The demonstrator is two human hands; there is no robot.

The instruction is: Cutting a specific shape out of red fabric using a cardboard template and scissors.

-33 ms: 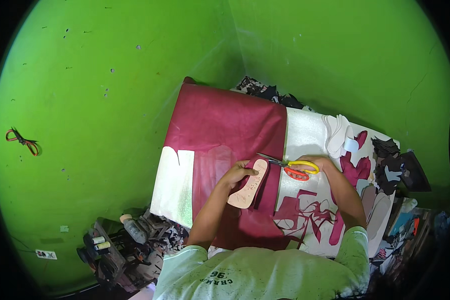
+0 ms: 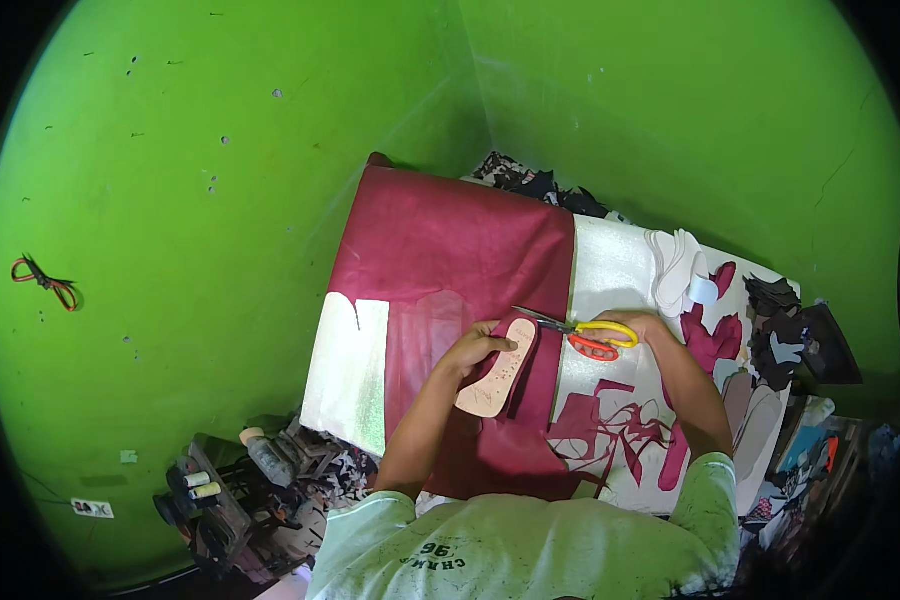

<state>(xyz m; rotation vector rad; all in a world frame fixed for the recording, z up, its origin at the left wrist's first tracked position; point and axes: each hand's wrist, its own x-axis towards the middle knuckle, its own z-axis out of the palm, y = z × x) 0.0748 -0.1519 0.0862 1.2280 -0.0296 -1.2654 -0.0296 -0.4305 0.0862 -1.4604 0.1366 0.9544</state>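
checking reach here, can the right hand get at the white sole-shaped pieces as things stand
Probably not without freeing its grip: the right hand holds the scissors, though the white sole-shaped pieces look close and unblocked.

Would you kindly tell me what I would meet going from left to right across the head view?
Bundled red-and-black cord, two thread spools, tan sole-shaped template, yellow-and-red-handled scissors, pale insole-shaped pieces, dark rectangular panel.

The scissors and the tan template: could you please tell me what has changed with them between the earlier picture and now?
Nothing has visibly moved, and nothing was taken hold of or let go. The left grip still holds the tan template, the right grip still holds the scissors, and the maroon sheet lies as before.
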